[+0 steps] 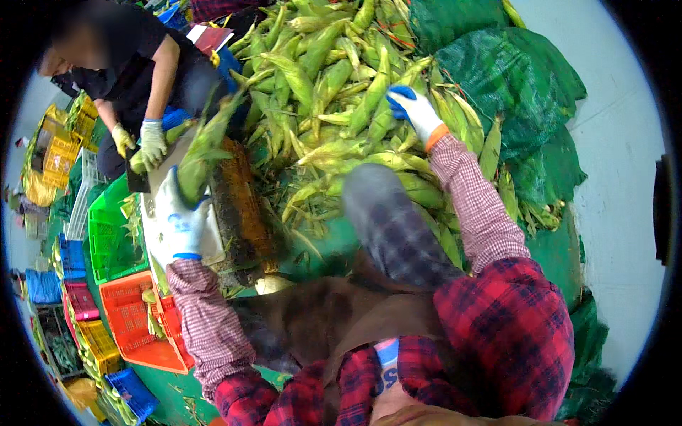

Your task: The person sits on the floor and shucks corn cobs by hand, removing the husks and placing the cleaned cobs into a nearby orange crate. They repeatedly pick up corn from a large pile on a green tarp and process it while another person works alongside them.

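Observation:
My left hand, in a white glove with a blue cuff, is closed around an ear of corn in its green husk. The ear stands tilted above a pale work board. My right hand, in a white and blue glove, reaches over the heap of unhusked corn. Its blue fingers are slightly curled and apart, close to the ears, with nothing visible in them. A brown, worn block-like edge lies between the board and the heap.
Across the board, a co-worker's gloved hands are at another ear. A green crate and an orange crate stand at the left, with yellow and blue crates beyond. Green mesh sacks lie at the right of the heap.

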Motion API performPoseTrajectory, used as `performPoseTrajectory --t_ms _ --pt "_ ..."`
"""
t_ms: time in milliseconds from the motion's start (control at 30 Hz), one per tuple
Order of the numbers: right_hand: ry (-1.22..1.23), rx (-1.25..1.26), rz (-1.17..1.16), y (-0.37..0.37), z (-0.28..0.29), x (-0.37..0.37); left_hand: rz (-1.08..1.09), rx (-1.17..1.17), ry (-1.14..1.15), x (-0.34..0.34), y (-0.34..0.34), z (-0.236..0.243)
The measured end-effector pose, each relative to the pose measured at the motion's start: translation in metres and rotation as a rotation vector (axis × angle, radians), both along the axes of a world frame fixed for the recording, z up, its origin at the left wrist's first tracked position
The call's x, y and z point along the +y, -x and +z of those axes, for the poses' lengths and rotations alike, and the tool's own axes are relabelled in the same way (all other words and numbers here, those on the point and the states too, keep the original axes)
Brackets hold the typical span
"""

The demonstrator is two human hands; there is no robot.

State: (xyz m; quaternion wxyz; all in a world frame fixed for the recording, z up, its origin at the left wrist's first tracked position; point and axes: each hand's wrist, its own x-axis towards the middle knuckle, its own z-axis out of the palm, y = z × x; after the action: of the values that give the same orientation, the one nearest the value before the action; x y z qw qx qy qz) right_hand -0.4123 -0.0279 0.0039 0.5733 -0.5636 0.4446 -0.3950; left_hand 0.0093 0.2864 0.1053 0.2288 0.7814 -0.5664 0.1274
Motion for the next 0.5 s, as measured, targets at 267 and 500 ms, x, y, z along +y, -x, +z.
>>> performPoseTrajectory --t_ms 267,500 --pt "-0.027 1.068 0.070 0.106 -0.122 0.019 0.112 -0.099 -0.147 0.043 -0.060 -0.031" --pt "-0.206 1.005 -0.275 0.075 -0.153 -0.017 0.312 -0.391 -0.231 0.034 -0.089 -0.060"
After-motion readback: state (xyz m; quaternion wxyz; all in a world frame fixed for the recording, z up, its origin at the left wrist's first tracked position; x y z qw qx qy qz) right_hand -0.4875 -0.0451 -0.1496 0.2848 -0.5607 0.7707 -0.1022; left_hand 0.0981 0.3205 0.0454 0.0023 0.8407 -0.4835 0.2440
